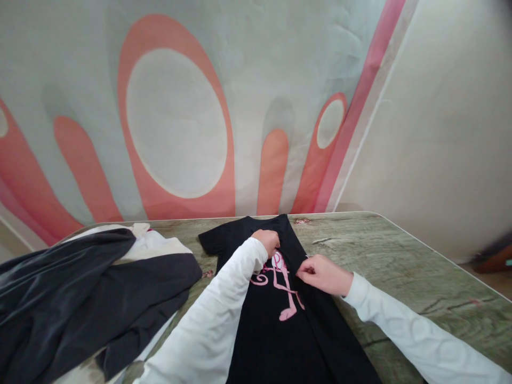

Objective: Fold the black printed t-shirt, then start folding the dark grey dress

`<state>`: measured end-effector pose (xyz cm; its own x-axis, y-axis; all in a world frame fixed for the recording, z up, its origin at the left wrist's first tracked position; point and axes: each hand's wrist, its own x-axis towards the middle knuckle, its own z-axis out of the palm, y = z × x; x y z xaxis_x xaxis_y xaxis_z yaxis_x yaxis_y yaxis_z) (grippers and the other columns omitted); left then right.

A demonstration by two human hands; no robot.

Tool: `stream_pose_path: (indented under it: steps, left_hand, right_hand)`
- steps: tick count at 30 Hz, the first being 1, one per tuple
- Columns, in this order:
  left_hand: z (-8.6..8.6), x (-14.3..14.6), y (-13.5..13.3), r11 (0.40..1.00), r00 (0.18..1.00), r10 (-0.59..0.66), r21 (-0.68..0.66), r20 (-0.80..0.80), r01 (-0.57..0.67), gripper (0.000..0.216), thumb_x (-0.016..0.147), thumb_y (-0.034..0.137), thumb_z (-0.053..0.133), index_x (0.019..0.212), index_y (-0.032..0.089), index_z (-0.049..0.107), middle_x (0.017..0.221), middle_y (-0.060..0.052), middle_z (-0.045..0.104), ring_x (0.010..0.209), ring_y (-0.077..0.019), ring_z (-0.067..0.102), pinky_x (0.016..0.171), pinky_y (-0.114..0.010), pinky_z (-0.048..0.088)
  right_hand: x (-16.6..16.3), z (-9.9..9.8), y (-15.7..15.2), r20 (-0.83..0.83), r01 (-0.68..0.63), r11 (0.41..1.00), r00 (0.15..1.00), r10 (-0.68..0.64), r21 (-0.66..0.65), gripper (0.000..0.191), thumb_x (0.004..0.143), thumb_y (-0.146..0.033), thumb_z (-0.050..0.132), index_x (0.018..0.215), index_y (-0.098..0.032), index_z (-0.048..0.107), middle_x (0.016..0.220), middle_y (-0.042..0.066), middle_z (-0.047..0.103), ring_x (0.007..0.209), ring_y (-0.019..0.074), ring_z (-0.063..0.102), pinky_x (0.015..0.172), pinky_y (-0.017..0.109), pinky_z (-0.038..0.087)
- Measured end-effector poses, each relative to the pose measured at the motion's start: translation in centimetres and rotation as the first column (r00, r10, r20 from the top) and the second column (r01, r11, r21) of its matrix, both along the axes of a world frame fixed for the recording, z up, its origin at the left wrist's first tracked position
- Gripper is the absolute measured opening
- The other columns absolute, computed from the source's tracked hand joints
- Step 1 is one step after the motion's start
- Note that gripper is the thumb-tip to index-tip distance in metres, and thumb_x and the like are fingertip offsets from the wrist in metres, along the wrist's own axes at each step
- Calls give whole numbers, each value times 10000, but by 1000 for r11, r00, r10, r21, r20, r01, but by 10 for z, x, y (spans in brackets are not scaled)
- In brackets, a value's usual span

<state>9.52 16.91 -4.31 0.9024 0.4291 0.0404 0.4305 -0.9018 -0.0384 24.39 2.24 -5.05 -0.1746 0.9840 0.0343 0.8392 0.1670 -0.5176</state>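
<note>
Your right hand (322, 274) pinches the black T-shirt (268, 346); your left hand (267, 241) curls over it, grip unclear, pink print (285, 290) beside its fingers.

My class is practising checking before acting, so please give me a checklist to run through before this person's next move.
1. Black T-shirt on the table: ok.
2. Right hand at the shirt: ok, it appears to pinch the folded-over side.
3. Left hand's grip: cannot tell, fingertips hidden.
4. Pink print fully visible: not ok, its top is covered.
5. Both sleeves outspread: not ok, only the picture-left sleeve is.
6. Dark garment apart from the shirt: ok where visible.
</note>
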Motion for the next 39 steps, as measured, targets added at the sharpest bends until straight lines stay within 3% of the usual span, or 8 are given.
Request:
stream_pose_path:
  steps: [4,11,16,20,26,33,39]
  left_hand:
    - [5,4,-12,998,998,59,34,3,-60,168,732,261,526,769,186,672,883,-69,623,842,-205,566,724,-299,433]
    - [-2,9,-14,987,988,127,86,86,-134,265,767,394,510,770,168,648,879,-93,589,863,-240,523,703,-337,431]
    - [-17,8,-5,985,967,164,20,195,-171,236,787,387,499,765,181,613,877,-65,555,833,-199,523,717,-311,431]
    - [-23,7,-2,983,953,186,-44,240,-180,229,781,390,513,752,178,592,878,-53,525,842,-180,518,757,-297,423]
    - [-24,7,-2,980,948,200,-54,247,-192,259,783,422,496,743,182,586,871,-53,514,848,-187,512,762,-308,418]
    - [-26,7,-4,980,941,199,-41,274,-196,351,749,524,488,724,184,571,847,-50,503,825,-200,508,726,-326,424]
    - [-27,8,-4,972,935,234,-66,268,-224,305,713,500,550,742,197,570,864,-42,502,848,-206,502,733,-334,423]
  right_hand:
    - [12,3,-1,-22,34,999,999,-35,-36,232,743,-279,460,680,-152,643,554,1,587,502,102,487,481,206,321]
    - [-12,7,-21,26,96,989,995,-100,112,167,758,-289,479,685,-180,581,585,-11,569,530,98,478,529,212,327]
    - [-29,5,-30,127,220,973,966,-227,69,213,745,-367,502,645,-195,576,590,-2,583,537,115,494,501,223,293]
    - [-31,3,-30,170,264,963,948,-268,46,174,741,-324,501,642,-205,582,613,-4,601,548,113,508,502,223,278]
    - [-35,4,-30,198,272,961,940,-278,55,161,750,-299,493,648,-204,573,624,-12,606,535,101,505,499,227,255]
    - [-45,-1,-37,323,221,955,905,-277,199,104,756,-258,502,673,-211,543,672,-24,593,580,117,533,511,256,224]
    - [-49,0,-42,343,206,961,902,-261,186,161,804,-290,448,710,-210,551,702,-10,596,607,132,553,525,270,234]
